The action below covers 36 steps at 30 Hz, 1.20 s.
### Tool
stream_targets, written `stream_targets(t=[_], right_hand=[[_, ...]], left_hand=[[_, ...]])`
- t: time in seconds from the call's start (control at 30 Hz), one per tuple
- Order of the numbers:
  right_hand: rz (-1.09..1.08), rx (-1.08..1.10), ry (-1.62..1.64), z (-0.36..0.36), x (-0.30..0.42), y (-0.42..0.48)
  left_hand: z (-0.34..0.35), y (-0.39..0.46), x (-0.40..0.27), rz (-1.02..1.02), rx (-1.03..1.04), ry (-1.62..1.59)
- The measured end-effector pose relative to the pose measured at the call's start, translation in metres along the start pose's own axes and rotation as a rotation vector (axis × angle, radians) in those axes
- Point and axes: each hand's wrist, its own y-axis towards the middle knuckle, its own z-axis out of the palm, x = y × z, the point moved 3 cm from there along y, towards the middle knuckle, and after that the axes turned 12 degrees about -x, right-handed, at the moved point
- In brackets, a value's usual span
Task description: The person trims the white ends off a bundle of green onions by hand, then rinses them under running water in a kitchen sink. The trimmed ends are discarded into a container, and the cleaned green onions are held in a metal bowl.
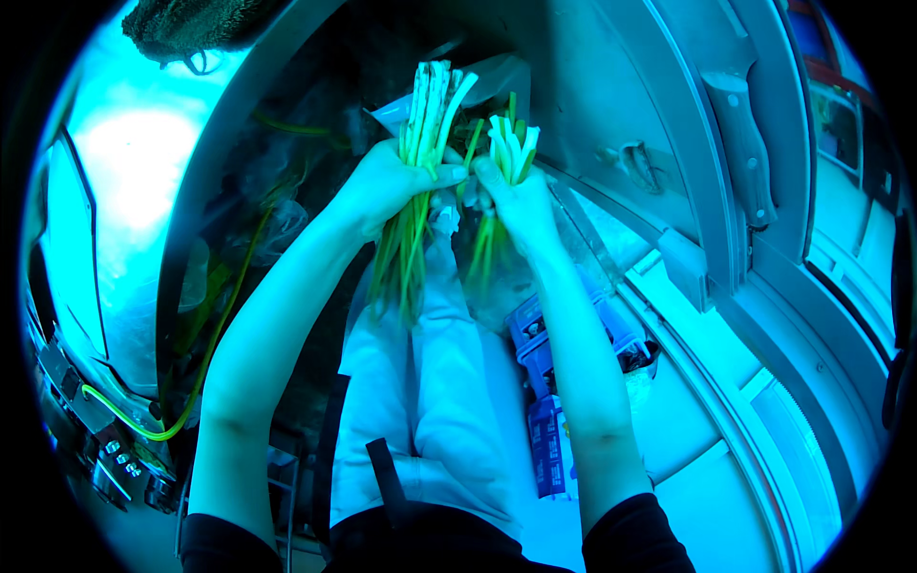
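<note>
My left hand (401, 175) is closed round a bundle of long stalks with pale upper ends (430, 107) and green lower parts that hang down above my thighs. A shorter bunch of pale and green stalks (513, 147) is in my right hand (512, 190), its green ends pointing down and blurred. Both hands are raised close together in front of me, and a single green stalk (471, 147) stands between them. Which hand holds it I cannot tell. Behind the hands lies a clear plastic bag (494, 82). The kind of plant cannot be told for certain.
A knife with a riveted handle (741, 143) rests on the ledge at the right. Below my right forearm stand blue plastic crates (530, 333) and a blue printed pack (548, 448). A yellow hose or cable (240, 286) runs down the left. A bright metal surface (136, 215) lies farther left.
</note>
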Motion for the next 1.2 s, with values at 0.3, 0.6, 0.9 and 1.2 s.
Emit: stream_targets(t=[0.3,0.6,0.9,1.2], right_hand=[[0.046,-0.108,0.386,0.003,0.015,-0.016],[-0.200,-0.028,0.014,-0.002,0.049,-0.019],[0.001,0.037,0.239,0.005,0.054,-0.016],[-0.007,0.135,0.405,0.001,0.061,-0.008]], left_hand=[[0.004,-0.002,-0.007,-0.066,0.156,-0.011],[0.000,-0.010,-0.023,0.032,0.214,0.008],[0.003,-0.015,-0.027,0.065,0.236,-0.019],[0.006,-0.011,-0.026,0.122,0.212,-0.015]])
